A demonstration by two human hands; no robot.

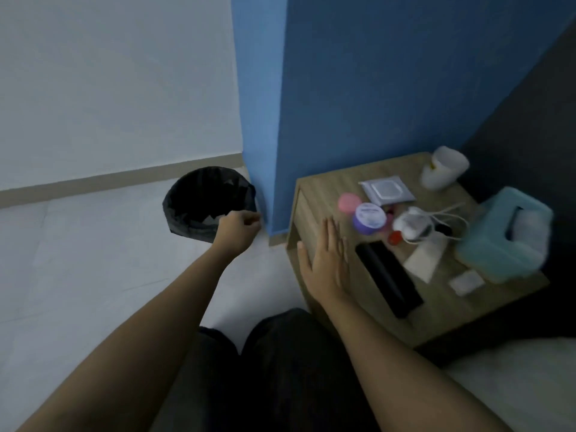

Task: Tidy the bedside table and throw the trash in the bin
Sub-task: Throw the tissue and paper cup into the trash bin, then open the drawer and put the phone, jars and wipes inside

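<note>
A black-lined bin (187,194) stands on the floor by the blue wall corner, with a pale scrap lying inside it. My left hand (238,227) hovers at the bin's near right rim, fingers curled; its back hides what, if anything, it holds. My right hand (327,260) lies flat, fingers straight, on the left front part of the wooden bedside table (442,319). On the table lie a crumpled white paper (424,260) and a small white wrapper (466,282).
Also on the table are a black flat device (388,277), a purple jar (369,218), a pink round thing (349,202), a wipes pack (386,190), a white charger with cable (414,227), a white jar (444,168) and a teal tissue box (505,235).
</note>
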